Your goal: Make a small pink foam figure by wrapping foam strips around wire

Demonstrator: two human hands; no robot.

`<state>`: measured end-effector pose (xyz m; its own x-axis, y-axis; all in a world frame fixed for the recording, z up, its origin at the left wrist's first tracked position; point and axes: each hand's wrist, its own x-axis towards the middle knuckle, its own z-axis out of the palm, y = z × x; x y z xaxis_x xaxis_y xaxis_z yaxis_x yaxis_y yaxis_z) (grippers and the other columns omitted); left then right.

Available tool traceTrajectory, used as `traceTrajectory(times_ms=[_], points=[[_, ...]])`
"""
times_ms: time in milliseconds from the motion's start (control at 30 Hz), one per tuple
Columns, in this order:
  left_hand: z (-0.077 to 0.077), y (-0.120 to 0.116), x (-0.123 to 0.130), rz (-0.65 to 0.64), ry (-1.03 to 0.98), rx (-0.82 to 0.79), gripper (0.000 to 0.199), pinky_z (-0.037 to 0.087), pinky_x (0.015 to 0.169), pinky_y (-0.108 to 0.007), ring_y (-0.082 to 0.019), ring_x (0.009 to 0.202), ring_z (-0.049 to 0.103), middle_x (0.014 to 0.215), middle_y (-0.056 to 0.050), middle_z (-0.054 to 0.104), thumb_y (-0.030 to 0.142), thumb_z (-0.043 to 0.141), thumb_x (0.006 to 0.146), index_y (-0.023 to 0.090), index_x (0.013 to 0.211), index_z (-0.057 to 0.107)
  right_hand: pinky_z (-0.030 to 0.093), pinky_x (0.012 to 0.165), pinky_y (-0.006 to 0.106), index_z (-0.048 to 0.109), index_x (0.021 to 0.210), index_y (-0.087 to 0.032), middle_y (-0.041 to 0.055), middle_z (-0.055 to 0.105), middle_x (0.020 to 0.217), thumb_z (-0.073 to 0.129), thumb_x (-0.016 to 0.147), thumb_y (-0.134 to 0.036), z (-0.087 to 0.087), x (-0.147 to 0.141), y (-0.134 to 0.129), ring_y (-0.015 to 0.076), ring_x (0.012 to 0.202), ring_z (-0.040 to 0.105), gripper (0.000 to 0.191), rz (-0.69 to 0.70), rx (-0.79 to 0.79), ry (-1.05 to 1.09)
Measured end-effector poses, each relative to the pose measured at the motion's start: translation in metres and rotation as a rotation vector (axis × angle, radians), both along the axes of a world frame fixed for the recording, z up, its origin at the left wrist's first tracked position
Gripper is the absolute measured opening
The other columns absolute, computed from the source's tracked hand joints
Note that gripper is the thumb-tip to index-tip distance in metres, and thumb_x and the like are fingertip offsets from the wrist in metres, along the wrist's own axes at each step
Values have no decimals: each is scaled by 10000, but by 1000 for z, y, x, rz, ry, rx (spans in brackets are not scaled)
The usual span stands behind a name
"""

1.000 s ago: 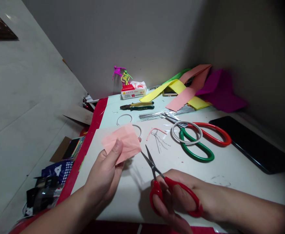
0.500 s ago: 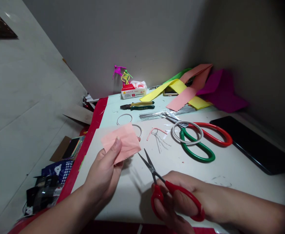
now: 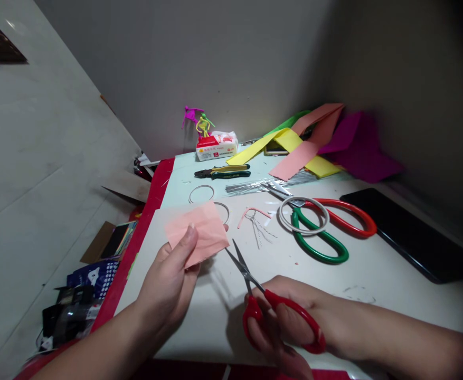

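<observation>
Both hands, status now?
Left hand: closed, pinching the pink paper under the thumb.
Right hand: closed around the handles of the red-handled scissors, blades apart.

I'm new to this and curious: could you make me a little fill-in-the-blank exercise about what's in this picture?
1. The left hand has its ____ on top of the pink paper.
2. The right hand holds small scissors with ____ handles.
3. The large scissors have one red handle and one ____ handle.
4. The flat black device lies to the ____ of the large scissors.

Missing words: thumb; red; green; right.
</observation>
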<state>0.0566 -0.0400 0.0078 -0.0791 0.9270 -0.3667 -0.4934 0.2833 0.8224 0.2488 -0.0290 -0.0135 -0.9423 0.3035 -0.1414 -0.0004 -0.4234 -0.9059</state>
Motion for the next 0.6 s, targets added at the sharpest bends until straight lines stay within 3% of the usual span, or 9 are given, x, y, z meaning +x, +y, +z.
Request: traceTrajectory(times_ms=[133, 333, 500, 600], points=[[0, -4, 2, -27, -38, 61, 347, 523, 928, -428, -282, 1022, 675, 1085, -169, 722, 312, 573, 906, 89, 1155, 665, 335, 513, 248, 522, 692, -144, -71, 349, 449, 456, 682, -859, 1, 1, 0, 86, 403, 345, 718, -19, -24, 36], [6, -10, 8, -73, -7, 96, 302, 548, 889, -411, -288, 973, 694, 1017, -137, 747, 293, 630, 865, 116, 1098, 707, 371, 582, 263, 524, 717, -134, -30, 426, 521, 469, 854, -655, 5, 1, -3, 101, 486, 417, 542, -59, -31, 71], [11, -12, 12, -116, 50, 112, 285, 580, 766, -308, -237, 839, 720, 939, -110, 759, 324, 639, 857, 125, 1038, 735, 376, 596, 264, 537, 763, -116, 13, 496, 629, 428, 841, -714, 4, 0, -4, 109, 557, 444, 613, -54, 35, 107], [14, -13, 14, -142, 107, 79, 297, 566, 623, -225, -184, 677, 710, 794, -99, 760, 337, 616, 874, 105, 1007, 744, 381, 631, 256, 537, 743, -110, 29, 516, 685, 436, 883, -647, 4, 0, -4, 111, 624, 466, 564, -38, 49, 62]])
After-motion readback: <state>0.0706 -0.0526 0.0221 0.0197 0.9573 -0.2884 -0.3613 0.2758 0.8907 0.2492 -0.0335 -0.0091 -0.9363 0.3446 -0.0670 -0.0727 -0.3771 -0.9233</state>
